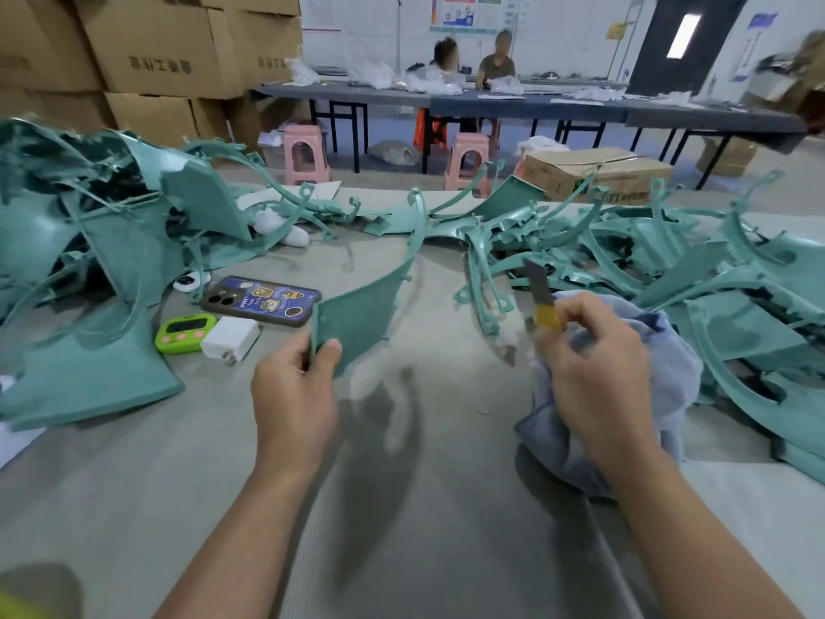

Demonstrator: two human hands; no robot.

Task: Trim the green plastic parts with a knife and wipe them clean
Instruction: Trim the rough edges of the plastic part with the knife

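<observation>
Bare forearms low in the shot over the grey surface. Left hand curled round the bottom corner of a green plastic part, thumb on the front face and fingers behind. Part held up off the surface, its thin curved arm sweeping up and away. Right hand closed on a yellow-handled knife, blade pointing up. Same grip also bunching a pale blue cloth, which hangs down to the surface. Knife and held part apart, not touching.

Big messy heaps of more green parts on both sides: left pile and right pile. Lying flat just left of the held part: phone in a blue cartoon case, green timer, white charger plug right beside the timer.

Further back: stacked cardboard boxes, pink stools, two people sitting at a long dark surface by the wall.
</observation>
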